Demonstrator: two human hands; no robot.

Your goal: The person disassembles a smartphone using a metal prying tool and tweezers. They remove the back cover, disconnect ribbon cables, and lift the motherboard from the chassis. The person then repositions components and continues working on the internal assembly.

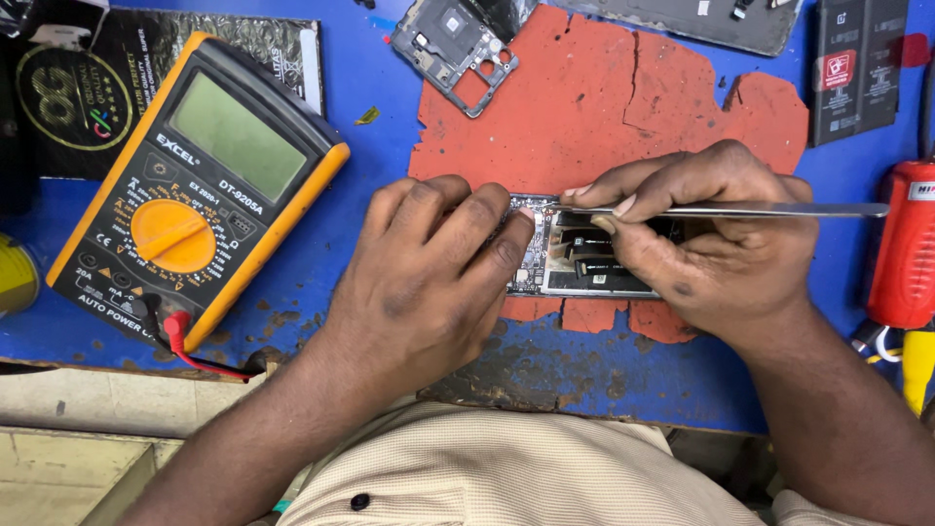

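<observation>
Beige shirt fabric [487,468] is filling the bottom of the view, closest to the camera, with both forearms reaching up from it over the near edge of the tabletop [604,380]. That blue surface is worn, and a torn red mat [584,107] is lying across its middle.

On the mat's near part an opened phone [575,258] is lying flat, its back cover already off and its board and black flex cables showing. The left hand [429,273] is pressing down on the phone's left end, fingers curled over it and pinning it in place. The right hand [711,234] is pinching thin metal tweezers [740,209] between thumb and forefinger; the tool is lying almost level, its tip pointing left and sitting at the phone's upper edge beside the left fingertips. Whether the tip is gripping any small part, I cannot tell.

So the opening-up looks finished and the inside work is under way; the cables appear to be still seated, and nothing is closed up again.

Toward the far edge a grey phone frame [453,49] is lying loose. A yellow multimeter [200,185] is sitting at the left, its red lead plugged in. A black battery [857,68] is resting at the far right corner, and a red tool [906,244] is standing at the right edge.
</observation>
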